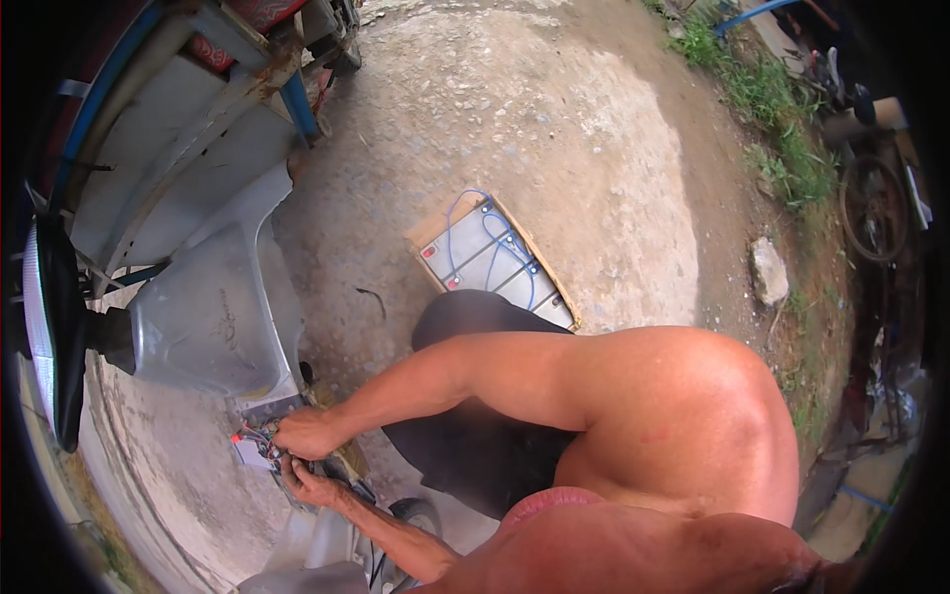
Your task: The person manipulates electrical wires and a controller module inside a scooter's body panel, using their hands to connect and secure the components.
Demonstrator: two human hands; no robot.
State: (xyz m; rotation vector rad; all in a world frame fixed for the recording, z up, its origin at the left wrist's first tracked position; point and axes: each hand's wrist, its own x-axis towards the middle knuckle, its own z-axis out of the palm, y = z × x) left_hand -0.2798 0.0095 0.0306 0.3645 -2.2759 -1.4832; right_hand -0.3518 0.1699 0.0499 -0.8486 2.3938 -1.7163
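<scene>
My right hand [312, 433] and my left hand [311, 486] are close together over a bundle of thin coloured wires [259, 433] in the floor of a grey scooter. The fingers of both hands are bent inward among the wires. What exactly lies between the fingertips is too small to make out. Right beside the wires sits a small pale box [253, 454], with a red piece at its upper corner. My right arm crosses above my dark-clothed knee, and my left arm reaches in from below.
The scooter's grey front panel [203, 322] rises at the left. Past my knee, a battery pack [485, 252] with blue wires lies on the ground in a shallow case. A metal-framed vehicle [168, 139] stands at the upper left. A rock [768, 271] and a bicycle wheel [875, 208] are at the right.
</scene>
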